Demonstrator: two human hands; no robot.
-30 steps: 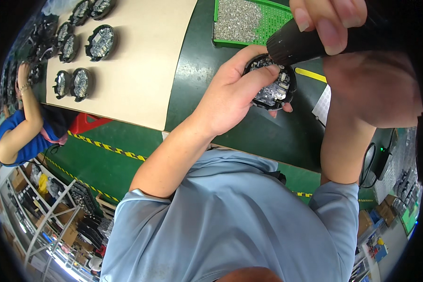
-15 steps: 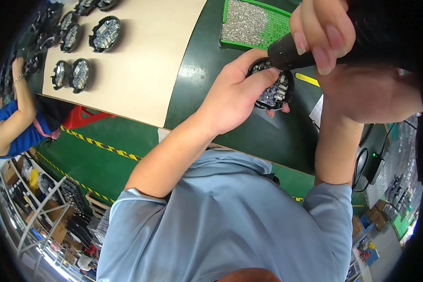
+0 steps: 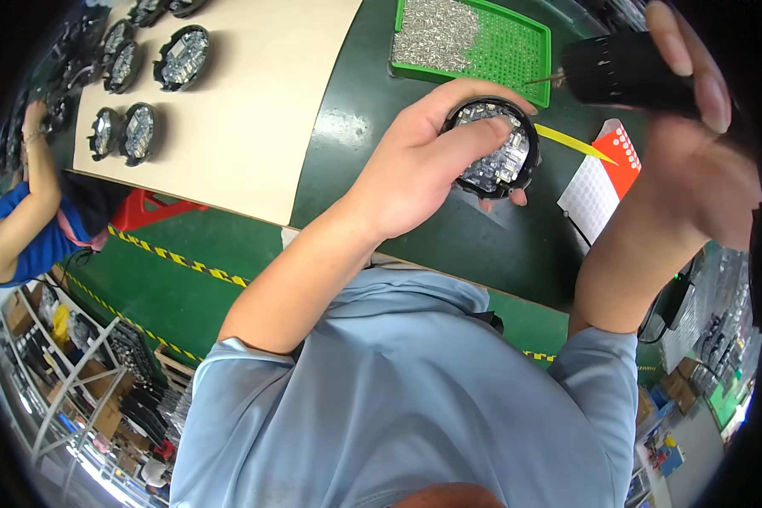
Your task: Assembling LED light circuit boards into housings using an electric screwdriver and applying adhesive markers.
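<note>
My left hand (image 3: 423, 165) grips a round black housing with a circuit board (image 3: 504, 161) inside it, its thumb pressed on the board and fingers round the rim. In my right hand (image 3: 694, 127) is a black electric screwdriver (image 3: 622, 74), held sideways with its thin bit pointing left. The bit's tip lies over the near right part of a green perforated tray (image 3: 543, 63), apart from the housing. Many small silver screws (image 3: 436, 34) fill the tray's left side. Part of the right hand is blurred and dark.
Several similar round housings (image 3: 182, 57) stand on a beige sheet (image 3: 245, 102) at the left. A yellow strip (image 3: 571, 142) and a red-and-white sticker sheet (image 3: 597, 186) lie right of the housing. A co-worker's arm (image 3: 42, 182) reaches in at far left.
My right hand has moved the screwdriver right, away from the housing, baring its bit, the tray's right side and the sticker sheet. The left hand keeps its hold, nearly still.
</note>
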